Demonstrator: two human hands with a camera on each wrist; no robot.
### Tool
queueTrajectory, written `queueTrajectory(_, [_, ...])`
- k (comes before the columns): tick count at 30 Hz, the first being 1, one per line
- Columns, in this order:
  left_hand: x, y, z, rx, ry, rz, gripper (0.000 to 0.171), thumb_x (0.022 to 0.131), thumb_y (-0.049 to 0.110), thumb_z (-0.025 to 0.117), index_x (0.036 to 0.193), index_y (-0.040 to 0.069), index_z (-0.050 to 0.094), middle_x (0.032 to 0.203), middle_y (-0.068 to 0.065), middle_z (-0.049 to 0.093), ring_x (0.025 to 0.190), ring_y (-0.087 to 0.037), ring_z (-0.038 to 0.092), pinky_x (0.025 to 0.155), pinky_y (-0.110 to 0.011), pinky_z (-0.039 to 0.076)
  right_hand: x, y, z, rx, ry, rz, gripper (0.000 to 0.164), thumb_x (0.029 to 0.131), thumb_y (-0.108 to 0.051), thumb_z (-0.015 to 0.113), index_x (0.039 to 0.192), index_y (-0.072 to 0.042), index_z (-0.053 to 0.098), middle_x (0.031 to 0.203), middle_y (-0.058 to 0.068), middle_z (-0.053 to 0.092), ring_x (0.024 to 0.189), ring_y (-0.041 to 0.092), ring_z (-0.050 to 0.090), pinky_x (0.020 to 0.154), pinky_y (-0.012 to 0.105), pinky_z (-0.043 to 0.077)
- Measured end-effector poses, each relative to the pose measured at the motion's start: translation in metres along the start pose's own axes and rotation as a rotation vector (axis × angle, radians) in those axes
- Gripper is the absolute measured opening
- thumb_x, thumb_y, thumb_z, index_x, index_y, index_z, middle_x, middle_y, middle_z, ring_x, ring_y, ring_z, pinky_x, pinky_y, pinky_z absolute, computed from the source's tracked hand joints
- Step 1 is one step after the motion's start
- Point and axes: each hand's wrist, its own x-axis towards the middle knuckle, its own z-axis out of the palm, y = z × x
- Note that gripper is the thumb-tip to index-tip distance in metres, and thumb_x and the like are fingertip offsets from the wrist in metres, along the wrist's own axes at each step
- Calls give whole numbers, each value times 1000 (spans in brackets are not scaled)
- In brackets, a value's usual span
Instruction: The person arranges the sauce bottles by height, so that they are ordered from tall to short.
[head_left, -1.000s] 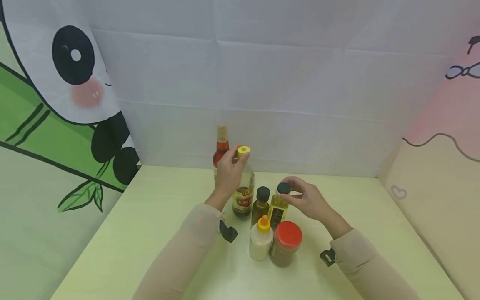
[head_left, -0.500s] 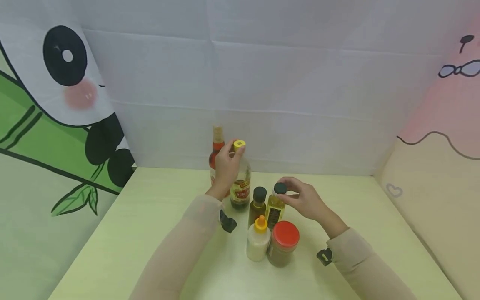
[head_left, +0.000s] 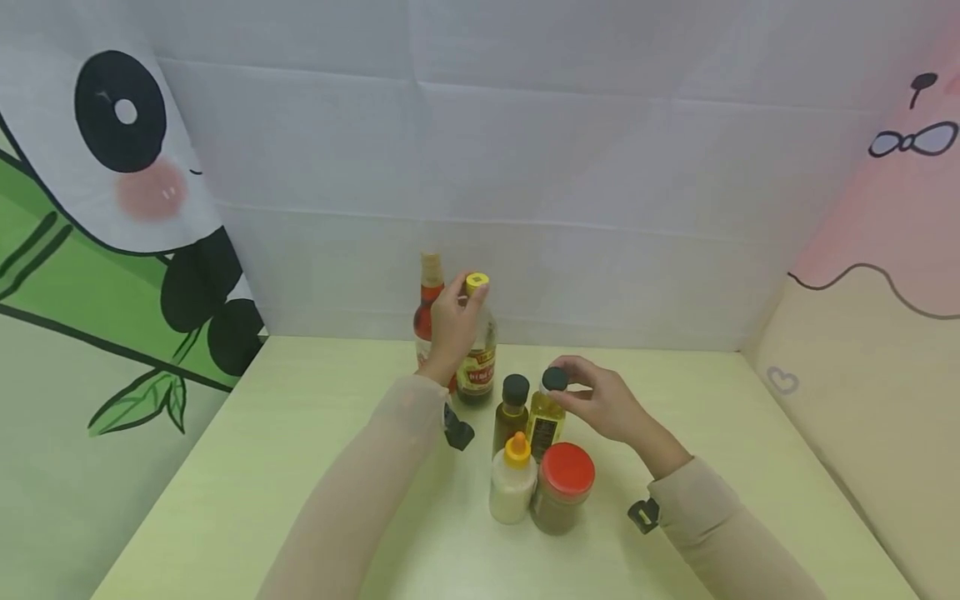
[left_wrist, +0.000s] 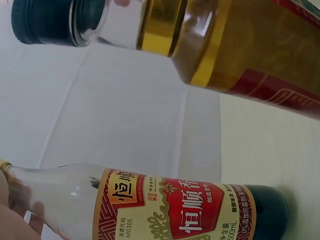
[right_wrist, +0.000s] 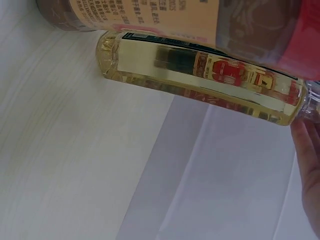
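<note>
**Left hand (head_left: pixel 454 332) and right hand (head_left: pixel 602 405) each grip a bottle near its top**

The two hands are apart. The left is clamped around the neck of the vinegar bottle (head_left: pixel 478 367), thumb and fingers just under its yellow cap (head_left: pixel 477 281). The right pinches the pale oil bottle (head_left: pixel 544 425) near its dark cap (head_left: pixel 555 379). Both bottles are upright; whether the vinegar bottle's base touches the bench (head_left: pixel 315 450) I cannot tell.

A tall red-brown bottle (head_left: pixel 423 323) stands just left of the vinegar bottle, partly hidden by the left hand. Between the gripped bottles, nearer the wearer, is a dark-capped amber bottle (head_left: pixel 510 425), close beside the pale oil bottle. In front of these stand a squeeze bottle (head_left: pixel 512 493) with an orange tip and, at its right, a red-lidded jar (head_left: pixel 557 510).

Beige sleeves (head_left: pixel 360 483) cover both forearms. Beyond the bench hangs a creased white sheet (head_left: pixel 540 167); a panda drawing (head_left: pixel 142 196) fills the left side.
</note>
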Motion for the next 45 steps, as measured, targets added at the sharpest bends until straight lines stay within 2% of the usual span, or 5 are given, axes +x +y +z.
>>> queueTrajectory(16, [12,-19,11,48,-11,-18,33,99,24,60,123,2,60,108,-14,65,91,-25,61,77,-36,51,-4,1,0,-11,13,-10,34,91,-7,70,122,-2,57,109,10,65,103,30,63,83,33,55])
queueTrajectory(28, [17,-23,17,94,-16,-58,33,99,23,59,125,2,59,110,-15,63,93,-25,58,79,-36,50,-5,-3,1,5,6,25,36,92,-8,69,124,0,55,112,13,64,107,31,61,85,32,54])
queueTrajectory(32, [18,-21,17,103,-19,-71,35,100,23,58,127,1,57,110,-15,62,92,-26,58,79,-37,49,-4,-3,1,7,8,18,35,92,-8,69,124,0,56,113,13,64,106,30,62,85,32,54])
queueTrajectory(39, [21,-13,15,93,-75,-148,41,101,27,55,134,2,52,123,-15,58,108,-26,55,92,-39,46,-4,-2,1,-6,15,3,35,92,-8,69,124,-1,56,112,12,64,105,30,62,85,33,54])
queueTrajectory(45, [18,-4,12,115,-85,-212,43,102,29,54,136,5,49,124,-11,57,106,-24,56,90,-38,47,-4,-5,1,-6,17,-3,35,92,-9,69,124,-1,56,112,12,64,106,30,62,85,34,54])
